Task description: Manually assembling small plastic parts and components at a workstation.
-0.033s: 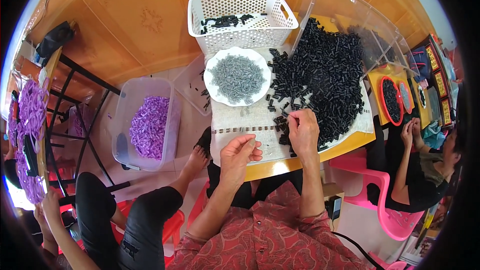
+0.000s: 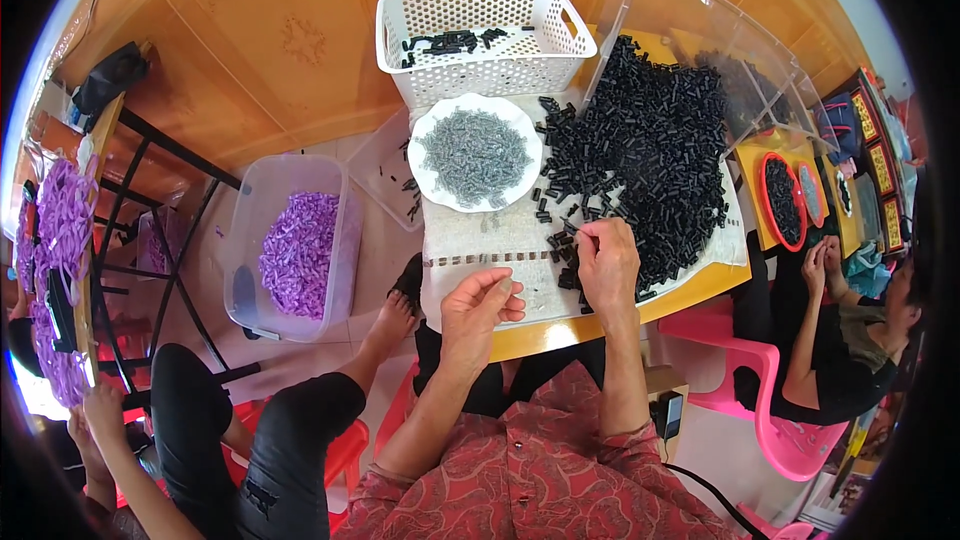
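My left hand (image 2: 474, 312) is over the near edge of the white cloth (image 2: 470, 285), its thumb and fingers pinched together. What it holds, if anything, is too small to name. My right hand (image 2: 609, 262) is at the near left side of a large heap of small black tubes (image 2: 650, 160). Its thumb and forefinger are closed at the tips beside some loose tubes, and whether one is between them is unclear. Beyond my left hand stands a white scalloped plate (image 2: 423, 190) piled with small clear grey pieces (image 2: 475, 155).
A white perforated basket (image 2: 480, 90) with some black tubes stands behind the plate. A clear bin (image 2: 690, 5) lies tipped behind the heap. On the left floor sits a tub (image 2: 345, 270) of purple pieces (image 2: 300, 250). Co-workers sit left and right, one by a pink chair (image 2: 770, 390).
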Motion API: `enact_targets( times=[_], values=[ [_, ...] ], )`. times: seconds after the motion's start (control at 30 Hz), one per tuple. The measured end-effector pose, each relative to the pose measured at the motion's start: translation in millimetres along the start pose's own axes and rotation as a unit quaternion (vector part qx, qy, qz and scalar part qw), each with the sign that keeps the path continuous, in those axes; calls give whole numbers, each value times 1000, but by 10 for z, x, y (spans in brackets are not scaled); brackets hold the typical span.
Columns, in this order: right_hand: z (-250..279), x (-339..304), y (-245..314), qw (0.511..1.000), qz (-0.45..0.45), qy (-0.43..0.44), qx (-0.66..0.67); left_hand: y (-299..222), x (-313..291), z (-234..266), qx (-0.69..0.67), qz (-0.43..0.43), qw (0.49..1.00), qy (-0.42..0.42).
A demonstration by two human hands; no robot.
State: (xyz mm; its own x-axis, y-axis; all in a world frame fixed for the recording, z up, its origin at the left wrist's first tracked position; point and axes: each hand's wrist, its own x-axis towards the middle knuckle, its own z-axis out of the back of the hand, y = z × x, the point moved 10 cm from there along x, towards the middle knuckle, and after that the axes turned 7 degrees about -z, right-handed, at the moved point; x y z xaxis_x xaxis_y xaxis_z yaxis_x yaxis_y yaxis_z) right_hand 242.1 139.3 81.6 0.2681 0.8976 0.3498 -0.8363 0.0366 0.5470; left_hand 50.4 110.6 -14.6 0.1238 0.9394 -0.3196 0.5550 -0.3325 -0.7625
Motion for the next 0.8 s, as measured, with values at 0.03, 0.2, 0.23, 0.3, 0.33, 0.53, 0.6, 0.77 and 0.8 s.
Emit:
enact_targets(
  times=[0.03, 0.2, 0.23, 0.3, 0.33, 0.53, 0.6, 0.77, 0.8],
  values=[
    [52, -13, 66, 1000, 21, -21, -10, 2, 7, -11, 2, -2, 1000, 3],
    [104, -128, 183, 998, 48, -35, 29, -3, 93, -261, 42, -42, 998, 25],
    [120, -155, 218, 997, 35, -28, 64, -21, 124, -337, 44, -54, 997, 37],
    [123, -201, 269, 995, 22, -21, 97, -13, 188, -451, 28, -50, 997, 46],
    [126, -220, 301, 993, 26, -22, 114, -4, 203, -496, 13, -44, 997, 55],
    [67, -293, 267, 981, -28, 39, 186, -31, 193, -451, 17, -51, 998, 44],
    [-5, -328, 297, 969, -31, 76, 233, -20, 192, -374, 26, -53, 997, 47],
    [-50, -334, 506, 965, -4, 106, 241, -335, 175, 64, 42, -104, 993, -37],
    [-54, -333, 490, 961, -17, 113, 250, -470, 194, 219, 60, -110, 989, -82]
  ],
)
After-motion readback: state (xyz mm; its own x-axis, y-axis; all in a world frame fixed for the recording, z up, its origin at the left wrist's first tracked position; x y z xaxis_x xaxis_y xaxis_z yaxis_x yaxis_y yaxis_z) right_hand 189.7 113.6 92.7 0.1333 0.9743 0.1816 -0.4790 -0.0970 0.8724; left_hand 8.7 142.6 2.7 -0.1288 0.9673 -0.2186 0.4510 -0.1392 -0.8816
